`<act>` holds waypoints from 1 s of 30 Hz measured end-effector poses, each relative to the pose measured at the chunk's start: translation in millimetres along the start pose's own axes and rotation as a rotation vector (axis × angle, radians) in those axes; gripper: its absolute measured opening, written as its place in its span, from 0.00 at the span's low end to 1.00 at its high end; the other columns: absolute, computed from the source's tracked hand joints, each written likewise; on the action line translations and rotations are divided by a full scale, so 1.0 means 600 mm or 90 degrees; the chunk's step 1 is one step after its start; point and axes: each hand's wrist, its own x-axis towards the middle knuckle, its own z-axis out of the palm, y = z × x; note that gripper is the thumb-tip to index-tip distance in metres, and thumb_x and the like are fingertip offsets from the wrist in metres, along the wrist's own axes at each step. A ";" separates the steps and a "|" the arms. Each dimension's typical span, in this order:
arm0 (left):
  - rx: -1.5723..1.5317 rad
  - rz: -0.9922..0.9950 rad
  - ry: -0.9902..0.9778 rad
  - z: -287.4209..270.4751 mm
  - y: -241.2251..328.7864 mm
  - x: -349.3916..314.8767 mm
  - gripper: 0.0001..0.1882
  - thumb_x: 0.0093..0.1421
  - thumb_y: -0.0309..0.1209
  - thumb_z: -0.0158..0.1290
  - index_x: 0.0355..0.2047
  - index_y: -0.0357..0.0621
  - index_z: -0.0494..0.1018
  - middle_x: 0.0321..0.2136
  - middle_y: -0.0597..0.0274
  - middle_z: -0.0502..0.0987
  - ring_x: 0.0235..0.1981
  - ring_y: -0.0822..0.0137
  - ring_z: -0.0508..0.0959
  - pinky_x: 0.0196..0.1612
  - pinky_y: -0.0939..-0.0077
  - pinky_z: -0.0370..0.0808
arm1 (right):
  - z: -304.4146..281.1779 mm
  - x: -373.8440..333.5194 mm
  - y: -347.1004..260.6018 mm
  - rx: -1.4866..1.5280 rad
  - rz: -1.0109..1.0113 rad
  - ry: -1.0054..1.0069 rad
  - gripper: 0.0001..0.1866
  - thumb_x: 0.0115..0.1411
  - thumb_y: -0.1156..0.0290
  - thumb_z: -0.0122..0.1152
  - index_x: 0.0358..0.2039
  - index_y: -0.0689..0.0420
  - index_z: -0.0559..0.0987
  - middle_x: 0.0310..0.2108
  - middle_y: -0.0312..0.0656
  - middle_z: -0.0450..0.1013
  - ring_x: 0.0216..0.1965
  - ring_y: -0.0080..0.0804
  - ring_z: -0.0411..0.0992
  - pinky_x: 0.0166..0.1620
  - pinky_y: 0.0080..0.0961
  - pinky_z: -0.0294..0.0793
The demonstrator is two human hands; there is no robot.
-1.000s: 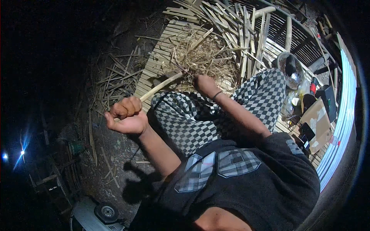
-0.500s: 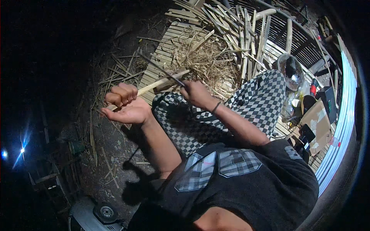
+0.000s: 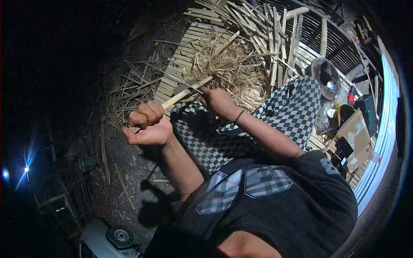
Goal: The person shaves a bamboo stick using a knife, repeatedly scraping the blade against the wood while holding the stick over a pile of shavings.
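Observation:
My left hand [image 3: 149, 124] is closed around the near end of a pale bamboo strip [image 3: 177, 98], palm turned up. The strip slants up and to the right, its far end over the shavings. In my right hand [image 3: 220, 104] is a knife whose long thin blade [image 3: 177, 79] points up and to the left. That blade crosses the strip close to its far end and appears to rest on it. The knife's handle is hidden in my fingers. Both hands are beside my checkered trouser leg [image 3: 202, 139].
Curly shavings [image 3: 228, 60] cover part of a slatted bamboo platform [image 3: 172, 81]. Several split strips [image 3: 271, 38] lie beyond. To the right are a rounded container [image 3: 325, 79], a cardboard piece [image 3: 356, 133] and a dark phone-like object [image 3: 343, 148]. A wheeled vehicle [image 3: 120, 236] stands lower left.
My left hand has shifted right and slightly down, nearer the blade. The knife lies at a flatter angle and its blade catches more light. My right hand has barely moved.

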 end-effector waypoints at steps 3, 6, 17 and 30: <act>0.056 0.003 0.034 0.013 0.001 -0.001 0.30 0.64 0.58 0.37 0.15 0.51 0.47 0.11 0.71 0.46 0.13 0.75 0.43 0.18 0.74 0.38 | 0.031 0.023 0.074 -0.002 0.076 0.010 0.12 0.61 0.64 0.55 0.39 0.58 0.77 0.25 0.56 0.76 0.30 0.59 0.75 0.36 0.50 0.75; 0.031 0.001 0.050 -0.008 0.009 0.004 0.30 0.64 0.57 0.36 0.15 0.51 0.48 0.10 0.71 0.47 0.13 0.75 0.44 0.18 0.74 0.38 | 0.033 0.023 0.072 -0.031 0.034 -0.008 0.11 0.61 0.65 0.54 0.37 0.58 0.78 0.24 0.57 0.75 0.30 0.59 0.75 0.35 0.50 0.75; 0.017 -0.008 0.014 -0.017 0.008 0.006 0.30 0.64 0.58 0.36 0.15 0.51 0.47 0.10 0.70 0.47 0.14 0.75 0.43 0.18 0.73 0.39 | 0.016 0.042 0.075 -0.076 0.042 -0.045 0.11 0.59 0.66 0.55 0.37 0.60 0.77 0.24 0.58 0.75 0.29 0.58 0.76 0.32 0.51 0.75; 0.045 -0.009 -0.003 -0.012 0.006 0.008 0.30 0.64 0.59 0.36 0.15 0.51 0.47 0.11 0.70 0.46 0.14 0.74 0.43 0.18 0.74 0.39 | 0.027 0.043 0.073 -0.075 0.015 -0.043 0.12 0.58 0.65 0.57 0.41 0.56 0.78 0.25 0.56 0.76 0.30 0.56 0.76 0.34 0.50 0.76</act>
